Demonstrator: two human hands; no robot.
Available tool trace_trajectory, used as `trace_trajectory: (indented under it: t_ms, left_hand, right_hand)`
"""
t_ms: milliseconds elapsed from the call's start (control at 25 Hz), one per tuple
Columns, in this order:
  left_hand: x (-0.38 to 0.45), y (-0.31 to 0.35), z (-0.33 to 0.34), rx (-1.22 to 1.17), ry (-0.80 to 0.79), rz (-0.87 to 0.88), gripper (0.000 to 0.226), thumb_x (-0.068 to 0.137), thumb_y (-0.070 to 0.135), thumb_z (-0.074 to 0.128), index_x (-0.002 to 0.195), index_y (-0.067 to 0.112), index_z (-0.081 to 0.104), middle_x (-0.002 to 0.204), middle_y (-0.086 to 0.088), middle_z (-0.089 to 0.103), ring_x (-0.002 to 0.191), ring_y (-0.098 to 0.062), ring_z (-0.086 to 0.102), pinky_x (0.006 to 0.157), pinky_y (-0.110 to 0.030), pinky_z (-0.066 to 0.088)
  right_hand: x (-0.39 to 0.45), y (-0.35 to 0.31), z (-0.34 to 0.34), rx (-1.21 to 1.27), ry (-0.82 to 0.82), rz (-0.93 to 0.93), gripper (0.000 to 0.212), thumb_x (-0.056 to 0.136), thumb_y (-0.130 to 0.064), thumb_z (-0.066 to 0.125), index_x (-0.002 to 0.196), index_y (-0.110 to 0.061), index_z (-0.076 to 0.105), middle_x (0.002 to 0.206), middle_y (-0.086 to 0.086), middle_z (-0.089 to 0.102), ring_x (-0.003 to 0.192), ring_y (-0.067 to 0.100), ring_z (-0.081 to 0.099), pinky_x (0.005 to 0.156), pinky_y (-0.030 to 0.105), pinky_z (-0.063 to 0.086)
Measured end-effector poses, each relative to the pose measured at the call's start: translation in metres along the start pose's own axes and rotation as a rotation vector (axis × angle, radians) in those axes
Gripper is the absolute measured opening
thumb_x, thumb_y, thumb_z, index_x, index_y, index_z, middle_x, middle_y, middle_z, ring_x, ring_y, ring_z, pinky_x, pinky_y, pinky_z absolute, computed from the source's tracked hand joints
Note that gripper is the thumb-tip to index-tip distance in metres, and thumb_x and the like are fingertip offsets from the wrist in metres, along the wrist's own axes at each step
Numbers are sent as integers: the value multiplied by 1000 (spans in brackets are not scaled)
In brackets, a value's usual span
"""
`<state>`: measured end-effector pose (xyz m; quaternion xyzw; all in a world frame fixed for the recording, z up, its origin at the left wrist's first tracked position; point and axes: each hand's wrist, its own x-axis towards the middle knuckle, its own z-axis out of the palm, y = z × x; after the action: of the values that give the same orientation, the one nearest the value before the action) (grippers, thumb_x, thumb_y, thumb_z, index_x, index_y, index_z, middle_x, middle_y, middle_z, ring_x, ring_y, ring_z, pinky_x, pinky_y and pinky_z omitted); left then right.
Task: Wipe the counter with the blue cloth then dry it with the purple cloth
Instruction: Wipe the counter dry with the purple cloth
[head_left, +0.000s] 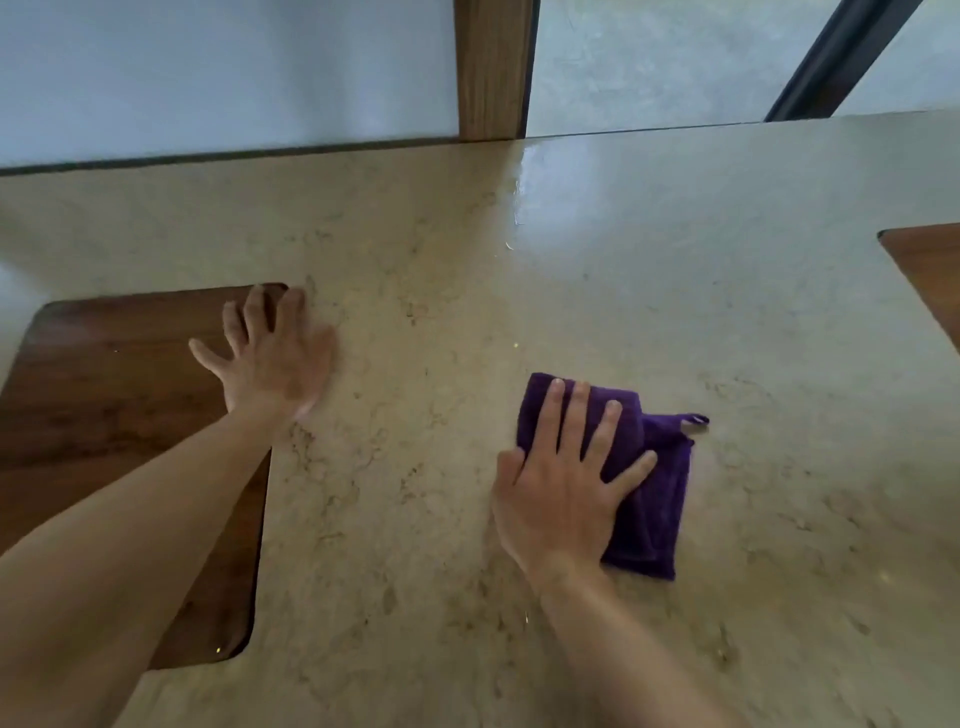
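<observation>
right hand (563, 493) lies spread flat on the purple cloth (652, 499), drying the counter (519, 270). left hand (275, 358) rests spread. next, rub toward the shiny patch.

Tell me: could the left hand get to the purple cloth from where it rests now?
Probably yes. The left hand lies flat at the wooden inset's edge, and only bare counter separates it from the purple cloth, though the right hand covers the cloth's near side.

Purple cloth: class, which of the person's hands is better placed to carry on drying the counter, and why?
The right hand: it lies flat on the purple cloth. The left hand rests bare on the counter, away from the cloth.
</observation>
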<state>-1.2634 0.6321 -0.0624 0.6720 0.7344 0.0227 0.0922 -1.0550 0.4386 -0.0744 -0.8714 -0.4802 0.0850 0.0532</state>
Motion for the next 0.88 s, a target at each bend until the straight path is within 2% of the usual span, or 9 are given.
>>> trace_trajectory:
  t_ms: [80, 160, 320, 480, 720, 880]
  left_hand:
    - [5, -3, 3, -4, -9, -6, 61, 95, 61, 23, 151, 40, 15, 165, 3, 4, 153, -26, -6, 115, -69, -4]
    - [3, -3, 4, 14, -17, -5, 63, 94, 63, 22, 152, 41, 14, 165, 5, 2, 153, -25, -7, 115, -68, -4]
    - [6, -5, 5, 32, -29, -16, 67, 93, 67, 21, 154, 42, 9, 166, 5, -3, 152, -23, -11, 117, -66, -4]
    - [5, -5, 8, 59, -33, -25, 68, 90, 70, 7, 153, 45, 2, 166, 6, -8, 152, -23, -15, 117, -65, -5]
    - [7, -4, 8, 32, -33, -23, 64, 94, 65, 20, 153, 45, 3, 165, 7, -9, 151, -22, -17, 117, -65, -8]
    - [7, -5, 7, 2, -14, -11, 62, 95, 64, 23, 152, 44, 7, 165, 7, -4, 152, -23, -14, 116, -65, -9]
  right_hand:
    - [70, -29, -6, 5, -39, -4, 73, 91, -41, 10, 160, -21, -5, 169, 2, -6, 154, 34, -10, 111, 75, -7]
    - [134, -52, -12, 9, -60, 5, 71, 95, -42, 13, 159, -22, -13, 168, -1, -15, 152, 32, -18, 111, 75, -12]
    - [245, -96, -20, 25, -65, -12, 69, 100, -45, 17, 160, -23, -8, 169, -1, -11, 153, 32, -16, 111, 74, -12]
    - [326, -125, -28, 11, -93, -134, 65, 101, -46, 15, 160, -25, -2, 169, -3, -5, 154, 30, -12, 113, 72, -9]
    - [353, -128, -32, -99, -170, -631, 59, 102, -42, 20, 159, -39, 3, 168, -13, 1, 155, 18, -6, 119, 65, -7]
    - [317, -113, -34, -120, -205, -806, 59, 102, -42, 22, 156, -47, 1, 167, -19, 1, 154, 16, -10, 119, 62, -11]
